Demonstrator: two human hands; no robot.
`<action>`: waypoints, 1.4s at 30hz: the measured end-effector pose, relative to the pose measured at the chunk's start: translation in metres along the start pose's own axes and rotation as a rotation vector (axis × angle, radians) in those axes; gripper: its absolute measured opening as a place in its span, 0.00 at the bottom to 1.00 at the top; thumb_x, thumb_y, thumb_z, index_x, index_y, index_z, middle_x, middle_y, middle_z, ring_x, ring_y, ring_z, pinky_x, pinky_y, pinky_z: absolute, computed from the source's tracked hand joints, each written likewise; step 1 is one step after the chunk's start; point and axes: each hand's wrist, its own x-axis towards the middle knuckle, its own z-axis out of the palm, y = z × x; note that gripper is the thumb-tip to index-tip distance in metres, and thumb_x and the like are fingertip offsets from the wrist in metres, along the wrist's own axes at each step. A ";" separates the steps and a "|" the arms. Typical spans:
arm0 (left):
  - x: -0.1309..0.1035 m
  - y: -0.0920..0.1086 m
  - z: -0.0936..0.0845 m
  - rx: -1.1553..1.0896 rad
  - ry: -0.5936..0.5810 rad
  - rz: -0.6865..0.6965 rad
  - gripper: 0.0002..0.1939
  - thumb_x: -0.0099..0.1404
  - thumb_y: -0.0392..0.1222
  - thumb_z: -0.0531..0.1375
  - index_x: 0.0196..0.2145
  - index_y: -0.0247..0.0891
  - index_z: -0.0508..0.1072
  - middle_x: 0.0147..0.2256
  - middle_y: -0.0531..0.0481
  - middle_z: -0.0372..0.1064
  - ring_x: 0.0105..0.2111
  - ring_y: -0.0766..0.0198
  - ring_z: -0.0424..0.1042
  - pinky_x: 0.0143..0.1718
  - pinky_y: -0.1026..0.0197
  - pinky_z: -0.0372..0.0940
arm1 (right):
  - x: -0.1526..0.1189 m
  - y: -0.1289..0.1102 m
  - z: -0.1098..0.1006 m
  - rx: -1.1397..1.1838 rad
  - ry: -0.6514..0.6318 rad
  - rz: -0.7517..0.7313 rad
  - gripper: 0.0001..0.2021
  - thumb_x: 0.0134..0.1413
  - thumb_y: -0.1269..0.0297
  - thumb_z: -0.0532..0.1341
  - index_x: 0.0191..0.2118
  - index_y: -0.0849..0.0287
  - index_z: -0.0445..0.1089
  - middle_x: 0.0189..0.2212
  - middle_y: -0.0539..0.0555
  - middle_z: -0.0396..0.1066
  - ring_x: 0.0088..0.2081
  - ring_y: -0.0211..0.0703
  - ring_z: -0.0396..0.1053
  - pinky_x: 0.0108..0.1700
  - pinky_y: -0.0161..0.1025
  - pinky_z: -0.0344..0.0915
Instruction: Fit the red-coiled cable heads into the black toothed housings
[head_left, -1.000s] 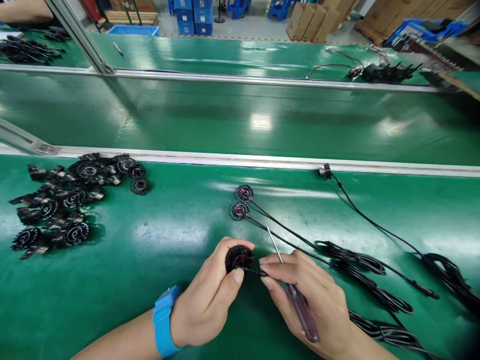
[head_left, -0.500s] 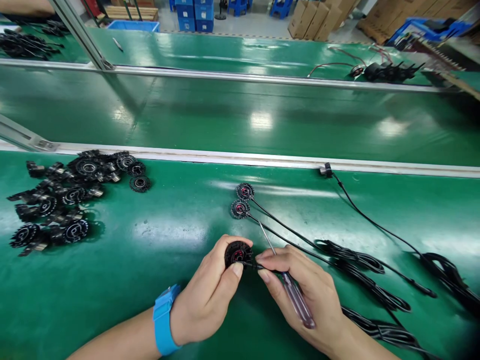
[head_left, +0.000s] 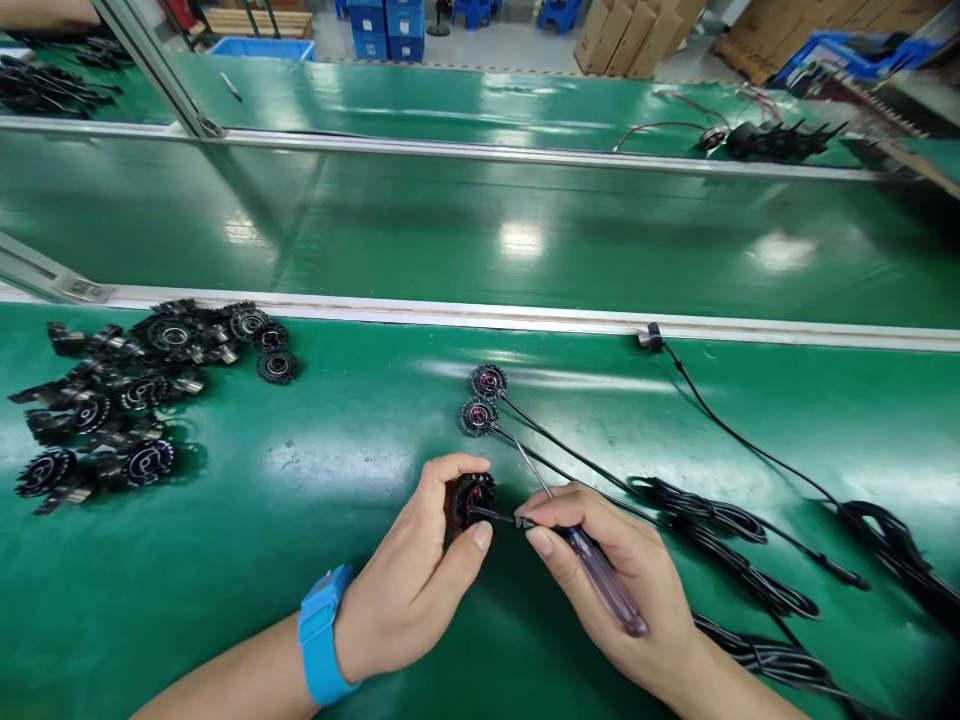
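Between the fingers and thumb of my left hand [head_left: 420, 570] is a round black toothed part [head_left: 474, 497] with red inside. A black cable [head_left: 496, 516] runs from that part to my right hand [head_left: 615, 570]. The right thumb and forefinger pinch the cable by a small black collar. A screwdriver [head_left: 607, 585] with a clear purplish handle also lies in the right hand, its thin shaft pointing up and left. Just beyond are two similar round parts [head_left: 488, 381] with red centres, their cables leading right.
Black toothed parts and brackets [head_left: 142, 390] are piled at the left. Coiled black cables [head_left: 750, 570] lie at the right. Another cable ends in a small connector [head_left: 651, 339] by the white rail [head_left: 450, 312]. A metal post [head_left: 150, 65] stands at the upper left.
The round part has turned edge-on in my left hand. My right hand has shifted slightly right along the cable, and more cable shows between the hands.
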 end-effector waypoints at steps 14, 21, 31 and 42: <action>0.007 0.005 -0.008 0.143 -0.043 0.155 0.20 0.68 0.33 0.59 0.53 0.52 0.62 0.52 0.51 0.58 0.40 0.64 0.64 0.42 0.60 0.65 | 0.007 -0.003 -0.015 -0.095 -0.050 0.011 0.06 0.66 0.70 0.59 0.45 0.54 0.68 0.36 0.49 0.73 0.39 0.37 0.72 0.41 0.35 0.68; 0.008 0.009 -0.013 0.081 -0.141 -0.020 0.07 0.71 0.39 0.58 0.46 0.48 0.67 0.54 0.50 0.58 0.45 0.61 0.64 0.47 0.58 0.63 | 0.010 -0.004 -0.023 -0.041 -0.102 0.067 0.05 0.67 0.69 0.58 0.44 0.54 0.69 0.34 0.49 0.72 0.35 0.38 0.69 0.37 0.37 0.64; 0.011 0.005 -0.013 -0.114 -0.174 -0.107 0.05 0.74 0.41 0.55 0.39 0.43 0.70 0.51 0.49 0.61 0.39 0.64 0.64 0.40 0.61 0.62 | 0.010 -0.003 -0.024 0.004 -0.135 0.070 0.05 0.67 0.69 0.59 0.45 0.53 0.71 0.37 0.49 0.73 0.38 0.37 0.70 0.41 0.36 0.65; 0.010 0.005 -0.004 -0.210 -0.145 -0.122 0.04 0.70 0.37 0.60 0.36 0.40 0.72 0.48 0.49 0.61 0.40 0.65 0.67 0.40 0.63 0.64 | 0.010 -0.001 -0.009 0.041 -0.175 0.090 0.08 0.61 0.67 0.64 0.46 0.53 0.73 0.34 0.50 0.73 0.37 0.39 0.71 0.40 0.38 0.68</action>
